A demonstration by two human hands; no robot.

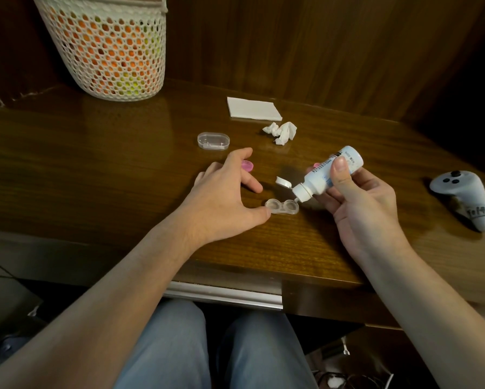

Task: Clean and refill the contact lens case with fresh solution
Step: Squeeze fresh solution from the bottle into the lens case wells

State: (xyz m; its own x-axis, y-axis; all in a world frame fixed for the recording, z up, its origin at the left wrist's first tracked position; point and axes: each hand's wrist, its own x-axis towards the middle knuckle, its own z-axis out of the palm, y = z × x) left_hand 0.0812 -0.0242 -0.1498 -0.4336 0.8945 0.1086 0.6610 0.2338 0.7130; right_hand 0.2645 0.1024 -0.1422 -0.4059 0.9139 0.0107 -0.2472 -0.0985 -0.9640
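Note:
A clear two-well contact lens case lies uncapped on the wooden table. My left hand rests beside it, thumb tip touching the case's left end, fingers spread. My right hand holds a white solution bottle tilted down to the left, its flip cap open and its nozzle just above the case's right well. A pink cap lies behind my left fingers. A second pink piece peeks out behind the bottle.
A clear oval plastic box sits farther back. Behind it lie a crumpled tissue and a flat folded white tissue. A white mesh basket stands at the back left. A white controller lies at the right.

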